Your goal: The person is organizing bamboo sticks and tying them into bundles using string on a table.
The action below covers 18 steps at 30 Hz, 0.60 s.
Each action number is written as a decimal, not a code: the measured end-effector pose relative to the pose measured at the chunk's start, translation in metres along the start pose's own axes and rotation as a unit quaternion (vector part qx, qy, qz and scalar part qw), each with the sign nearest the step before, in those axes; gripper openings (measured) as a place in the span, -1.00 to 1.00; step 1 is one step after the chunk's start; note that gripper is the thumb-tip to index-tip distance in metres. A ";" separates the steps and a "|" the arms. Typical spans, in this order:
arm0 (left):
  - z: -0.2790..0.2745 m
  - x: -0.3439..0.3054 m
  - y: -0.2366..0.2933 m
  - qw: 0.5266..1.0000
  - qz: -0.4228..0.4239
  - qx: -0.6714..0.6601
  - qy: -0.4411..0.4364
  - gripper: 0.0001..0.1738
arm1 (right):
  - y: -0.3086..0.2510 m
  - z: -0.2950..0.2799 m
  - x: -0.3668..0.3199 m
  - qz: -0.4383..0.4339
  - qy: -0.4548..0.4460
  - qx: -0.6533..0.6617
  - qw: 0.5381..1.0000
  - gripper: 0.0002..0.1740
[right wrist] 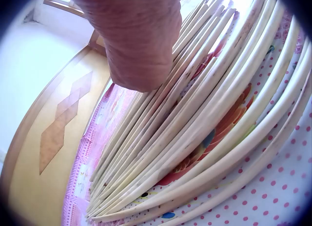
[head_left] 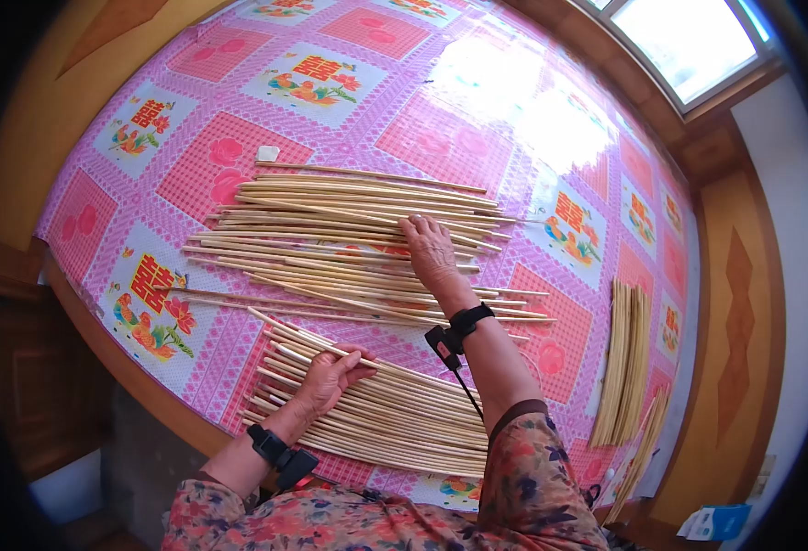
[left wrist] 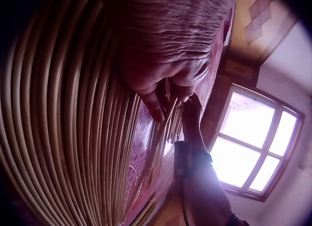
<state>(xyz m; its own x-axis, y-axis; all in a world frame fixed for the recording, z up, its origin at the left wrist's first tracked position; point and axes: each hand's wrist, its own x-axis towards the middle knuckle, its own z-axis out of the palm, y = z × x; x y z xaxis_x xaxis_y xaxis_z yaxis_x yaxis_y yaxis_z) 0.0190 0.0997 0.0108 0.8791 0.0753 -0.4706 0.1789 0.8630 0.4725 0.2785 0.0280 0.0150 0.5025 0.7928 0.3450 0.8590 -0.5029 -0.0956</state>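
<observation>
Thin pale sticks lie in two groups on the table. My left hand [head_left: 331,378] is at the upper left of the near row of sticks [head_left: 386,413], pinching one stick between thumb and fingers. The left wrist view shows that hand [left wrist: 168,55] holding the stick [left wrist: 158,143] beside the evenly laid row [left wrist: 63,113]. Farther back, my right hand [head_left: 430,250] rests its fingers on the looser, wider pile [head_left: 331,207]. In the right wrist view the hand [right wrist: 139,40] is over the sticks [right wrist: 195,118], its fingertips hidden.
A pink patterned cloth [head_left: 358,129] covers the table. At the right edge lie more bundled sticks [head_left: 621,363] and a thinner bunch [head_left: 641,450]. A small white piece [head_left: 268,153] sits behind the pile. A window [head_left: 684,46] is at the upper right.
</observation>
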 end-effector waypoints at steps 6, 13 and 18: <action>-0.003 0.004 -0.002 1.000 0.007 0.003 -0.005 -0.88 | 0.000 0.001 -0.023 -0.012 -0.053 0.004 0.999 -0.64; -0.002 0.004 -0.002 1.000 -0.002 0.004 -0.012 -0.88 | -0.003 -0.003 -0.039 0.007 -0.071 0.045 0.996 -0.67; -0.002 0.005 -0.002 1.000 -0.003 0.008 -0.004 -0.88 | 0.001 -0.007 -0.032 0.006 -0.070 0.054 0.996 -0.66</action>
<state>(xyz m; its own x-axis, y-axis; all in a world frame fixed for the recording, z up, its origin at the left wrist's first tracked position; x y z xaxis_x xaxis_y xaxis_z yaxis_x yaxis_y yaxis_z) 0.0216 0.0994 0.0060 0.8815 0.0664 -0.4674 0.1909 0.8554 0.4815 0.2628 -0.0008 0.0102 0.5145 0.8313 0.2105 0.8549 -0.4781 -0.2013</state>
